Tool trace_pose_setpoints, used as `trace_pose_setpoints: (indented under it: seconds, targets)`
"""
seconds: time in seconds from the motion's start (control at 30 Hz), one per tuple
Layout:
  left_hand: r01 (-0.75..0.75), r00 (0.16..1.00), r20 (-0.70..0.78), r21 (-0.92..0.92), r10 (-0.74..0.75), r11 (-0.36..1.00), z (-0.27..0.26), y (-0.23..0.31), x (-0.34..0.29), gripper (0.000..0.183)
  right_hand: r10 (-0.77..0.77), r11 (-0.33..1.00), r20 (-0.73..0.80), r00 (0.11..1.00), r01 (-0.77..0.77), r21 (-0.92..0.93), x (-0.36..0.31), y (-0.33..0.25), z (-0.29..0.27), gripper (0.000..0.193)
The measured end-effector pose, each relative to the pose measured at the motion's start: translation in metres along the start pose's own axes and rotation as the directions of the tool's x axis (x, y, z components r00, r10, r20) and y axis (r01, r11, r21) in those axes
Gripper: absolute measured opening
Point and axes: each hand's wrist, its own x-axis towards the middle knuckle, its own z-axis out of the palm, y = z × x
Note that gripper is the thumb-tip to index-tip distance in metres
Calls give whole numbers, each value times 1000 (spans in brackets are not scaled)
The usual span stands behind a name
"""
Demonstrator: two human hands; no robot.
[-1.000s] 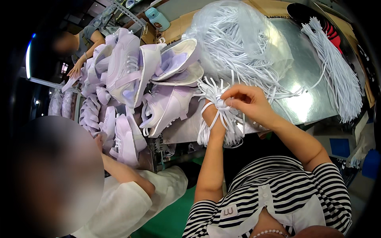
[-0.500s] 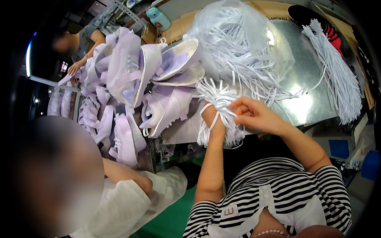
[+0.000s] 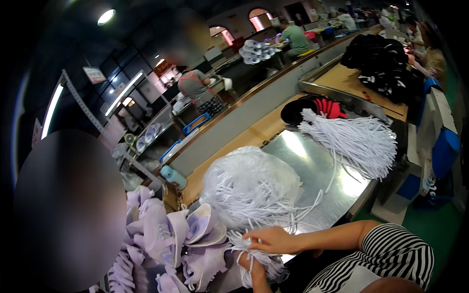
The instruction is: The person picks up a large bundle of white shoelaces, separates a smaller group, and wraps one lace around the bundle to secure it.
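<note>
My left hand point(image 3: 248, 262) is closed round a thick bundle of white shoelaces point(image 3: 272, 268) at the lower middle; looped laces hang over the hand and hide most of its fingers. From the right, my right hand point(image 3: 276, 239) reaches across the top of this bundle. Its fingers are bent onto the lace ends, pinching some of them. Just beyond lies a clear plastic bag point(image 3: 249, 168) full of loose white shoelaces, several of which spill out toward my hands. Pale lilac sneakers point(image 3: 161, 232) are piled close by on the left.
A second heap of white laces point(image 3: 354, 146) lies on the metal tabletop point(image 3: 312, 195), beside black and red pieces point(image 3: 327, 107). A light blue bottle point(image 3: 173, 177) stands behind the shoes. A low partition point(image 3: 249, 110) runs along the back. A blurred person is close at left; others work farther off.
The view has swung up and to the right, bringing in more of the room. My right hand has moved in over the bundle, its fingers now on the laces. My left hand still holds it.
</note>
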Motion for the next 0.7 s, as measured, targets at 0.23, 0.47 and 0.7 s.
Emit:
trace_pose_setpoints:
  seconds: [0.23,0.47,0.7]
  targets:
    - [-130,991,52,249,121,960,-25,-17,-12,16,-225,965,-83,971,210,-156,45,9,24,31]
    - [-52,998,35,164,46,985,-10,11,0,18,184,850,49,982,-184,494,42,31,15,12]
    - [28,998,46,51,-31,998,-32,32,24,18,213,763,341,916,-374,527,55,25,-12,8]
